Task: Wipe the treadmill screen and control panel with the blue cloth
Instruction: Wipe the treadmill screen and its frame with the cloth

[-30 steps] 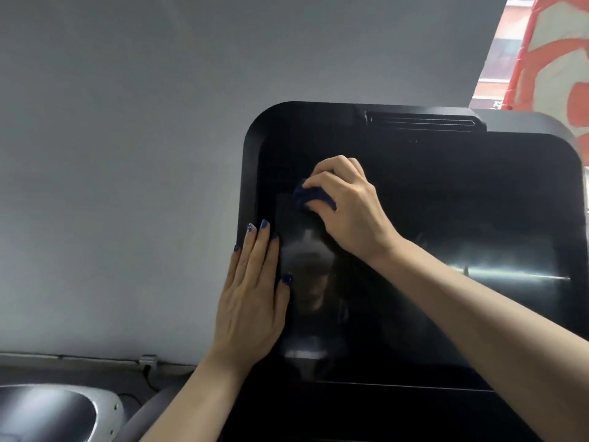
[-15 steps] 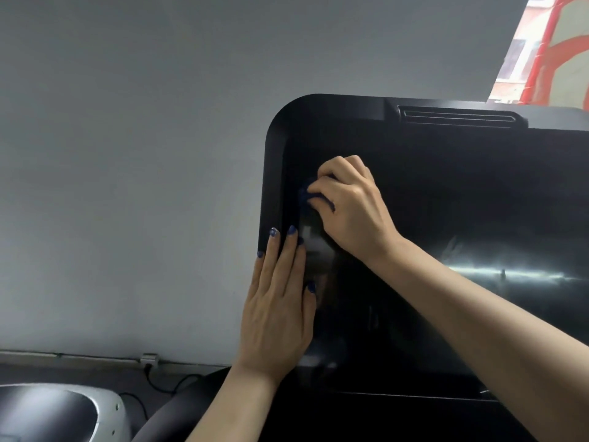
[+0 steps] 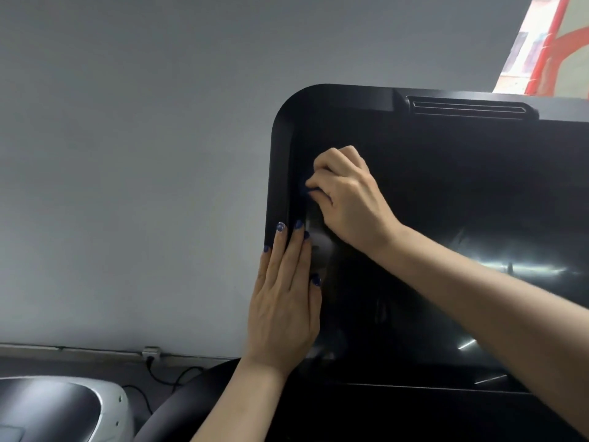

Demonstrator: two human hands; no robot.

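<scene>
Wiping the screen's upper left edge

The right hand [image 3: 347,199] pinches the bunched cloth [image 3: 306,190] in curled fingers and presses it on the screen [image 3: 446,202] beside the left bezel; the left hand [image 3: 285,301] lies flat, fingers straight and together, on that edge below it. Most glass looks unwiped; next likely calls for strokes rightward, then the panel lower down.

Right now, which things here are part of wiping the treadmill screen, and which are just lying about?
Part of the job:
- screen
- blue cloth, bunched in the right hand
- left hand, flat on the screen's left edge

Just lying about:
- white machine, lower left
- black cable by the wall
- red and white banner, upper right
</scene>
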